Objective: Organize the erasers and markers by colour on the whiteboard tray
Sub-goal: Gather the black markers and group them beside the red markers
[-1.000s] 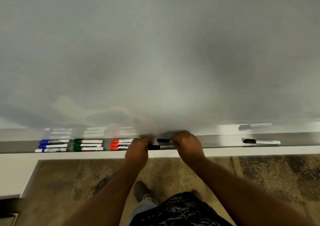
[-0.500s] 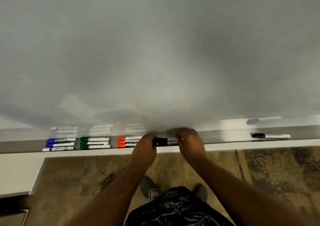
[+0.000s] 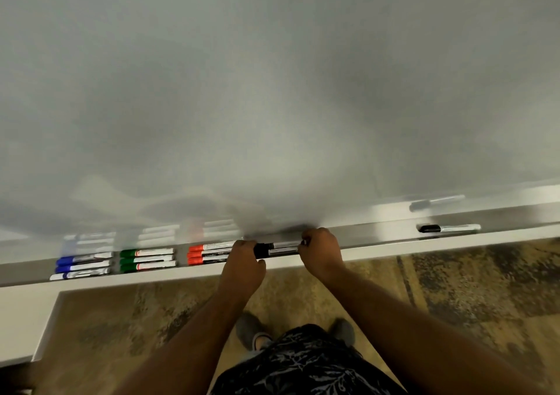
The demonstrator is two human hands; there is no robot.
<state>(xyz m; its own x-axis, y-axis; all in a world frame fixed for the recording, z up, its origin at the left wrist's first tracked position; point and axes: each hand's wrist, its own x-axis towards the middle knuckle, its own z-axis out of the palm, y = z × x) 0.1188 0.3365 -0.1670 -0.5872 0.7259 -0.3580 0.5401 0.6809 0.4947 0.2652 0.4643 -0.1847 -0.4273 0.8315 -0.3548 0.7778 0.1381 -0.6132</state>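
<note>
Risk noted: the black markers [image 3: 280, 248] lay close to the tray's front lip at lower centre of frame; a sideways nudge toward the red markers [image 3: 209, 254] could, in my judgement, roll one off the whiteboard tray [image 3: 378, 235] or disturb the red group. Blue markers [image 3: 83, 265] and green markers [image 3: 147, 259] sat grouped at lower left. One stray black marker [image 3: 450, 228] lay well apart at right, not yet grouped. No erasers were visible. Left hand [image 3: 244, 256] had curled fingers at the cap end of the black markers; right hand [image 3: 321, 247] pinched the opposite end. Both grips were closed round the pair.
</note>
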